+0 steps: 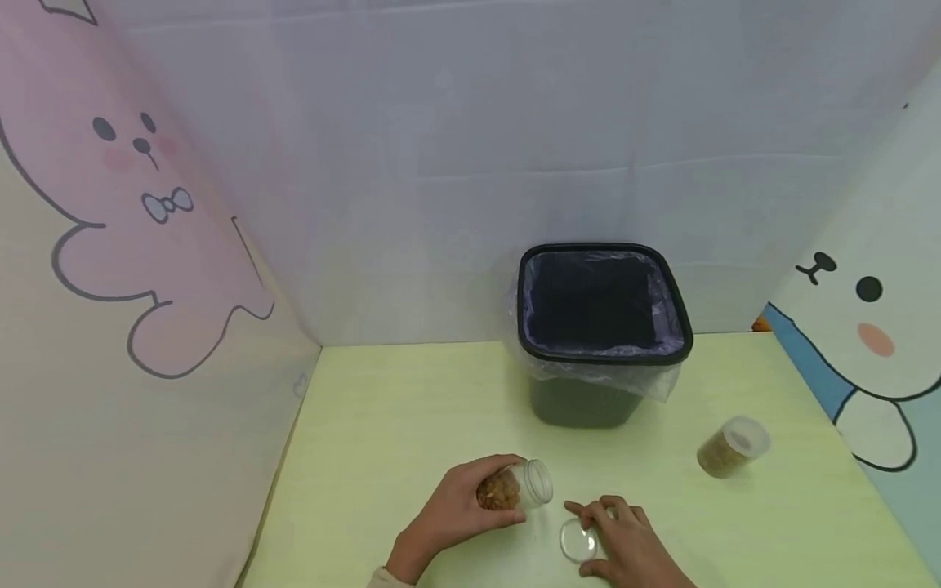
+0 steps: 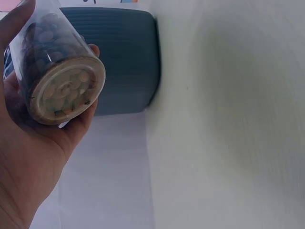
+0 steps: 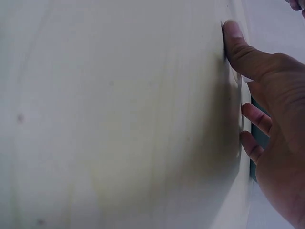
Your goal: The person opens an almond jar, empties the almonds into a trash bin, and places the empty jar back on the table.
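Here, the left hand (image 1: 460, 506) grasped a clear cylindrical jar (image 1: 524, 487) of brown pieces (image 1: 498, 492), the right hand (image 1: 628, 545) a transparent round lid (image 1: 577, 542).

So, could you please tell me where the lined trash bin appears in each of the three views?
Head: the trash bin stands right of centre.
Left wrist: the bin is upper left, partly behind the jar.
Right wrist: only slivers show, towards the right, behind the right hand.
Shared landmark: the pale tabletop.
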### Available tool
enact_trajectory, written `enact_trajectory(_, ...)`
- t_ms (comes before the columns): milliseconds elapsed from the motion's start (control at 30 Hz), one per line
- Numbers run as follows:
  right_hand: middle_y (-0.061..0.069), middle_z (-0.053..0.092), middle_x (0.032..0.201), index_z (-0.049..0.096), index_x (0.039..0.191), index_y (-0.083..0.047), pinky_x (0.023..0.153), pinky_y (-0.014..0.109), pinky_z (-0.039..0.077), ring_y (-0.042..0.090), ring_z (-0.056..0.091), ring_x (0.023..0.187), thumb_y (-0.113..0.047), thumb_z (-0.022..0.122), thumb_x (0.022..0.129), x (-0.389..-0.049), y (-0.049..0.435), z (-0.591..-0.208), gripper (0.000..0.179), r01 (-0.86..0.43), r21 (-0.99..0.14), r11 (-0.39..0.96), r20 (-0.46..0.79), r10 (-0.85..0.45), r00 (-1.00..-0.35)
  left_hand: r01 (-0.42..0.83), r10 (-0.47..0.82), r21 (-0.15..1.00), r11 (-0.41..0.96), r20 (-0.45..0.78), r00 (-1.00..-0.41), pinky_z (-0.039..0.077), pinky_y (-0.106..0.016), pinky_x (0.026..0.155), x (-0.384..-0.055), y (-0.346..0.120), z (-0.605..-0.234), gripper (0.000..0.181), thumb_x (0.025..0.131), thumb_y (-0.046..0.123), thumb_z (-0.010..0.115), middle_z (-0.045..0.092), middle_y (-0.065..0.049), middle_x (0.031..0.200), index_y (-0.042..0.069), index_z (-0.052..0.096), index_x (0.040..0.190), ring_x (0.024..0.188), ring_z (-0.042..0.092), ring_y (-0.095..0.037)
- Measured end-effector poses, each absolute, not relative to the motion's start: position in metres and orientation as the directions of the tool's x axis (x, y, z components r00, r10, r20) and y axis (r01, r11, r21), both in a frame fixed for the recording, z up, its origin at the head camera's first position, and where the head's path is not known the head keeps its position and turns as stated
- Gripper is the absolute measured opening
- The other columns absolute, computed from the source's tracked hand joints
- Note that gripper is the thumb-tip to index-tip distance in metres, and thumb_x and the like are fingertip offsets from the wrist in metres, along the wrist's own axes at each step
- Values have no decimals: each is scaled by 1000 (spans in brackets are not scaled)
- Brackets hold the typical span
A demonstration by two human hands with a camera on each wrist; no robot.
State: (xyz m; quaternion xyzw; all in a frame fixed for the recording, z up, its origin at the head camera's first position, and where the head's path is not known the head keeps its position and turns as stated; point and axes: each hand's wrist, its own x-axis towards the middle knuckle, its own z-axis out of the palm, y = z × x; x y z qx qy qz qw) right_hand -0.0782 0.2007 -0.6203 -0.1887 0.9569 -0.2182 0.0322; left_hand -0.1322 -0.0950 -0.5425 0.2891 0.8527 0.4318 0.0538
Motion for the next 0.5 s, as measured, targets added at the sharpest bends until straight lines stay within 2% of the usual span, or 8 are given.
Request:
enact_trajectory(133, -29, 54, 114, 55, 117, -40, 84, 40, 45, 9, 49, 111, -65, 77, 61, -78, 200, -622, 65, -371, -406, 835, 72, -376, -924, 473, 541, 745, 471, 180, -822, 53, -32, 95, -135, -96, -536, 65, 80, 46, 80, 61, 17, 132, 40, 50, 138, 116, 62, -4)
enact_trajectory(200, -29, 52, 109, 54, 126, -41, 84, 39, 45, 9, 49, 111, -65, 76, 61, -78, 199, -622, 72, -382, -401, 833, 88, -380, -921, 482, 543, 740, 468, 189, -818, 53, -31, 95, -138, -96, -533, 64, 81, 48, 78, 61, 18, 131, 40, 50, 137, 115, 62, -3)
enact_trajectory(400, -20, 50, 111, 52, 129, -41, 82, 38, 45, 11, 51, 107, -68, 74, 63, -76, 201, -621, 74, -352, -416, 839, 33, -373, -927, 474, 542, 740, 478, 176, -822, 52, -29, 94, -146, -98, -522, 60, 82, 55, 73, 62, 18, 130, 40, 51, 137, 113, 61, 0)
enact_trajectory(500, -25, 53, 109, 50, 135, -42, 82, 37, 44, 9, 49, 108, -67, 75, 63, -75, 203, -621, 80, -334, -455, 826, 20, -365, -931, 491, 547, 729, 477, 191, -815, 53, -30, 94, -151, -99, -514, 62, 82, 55, 73, 62, 15, 132, 37, 52, 138, 115, 61, -2)
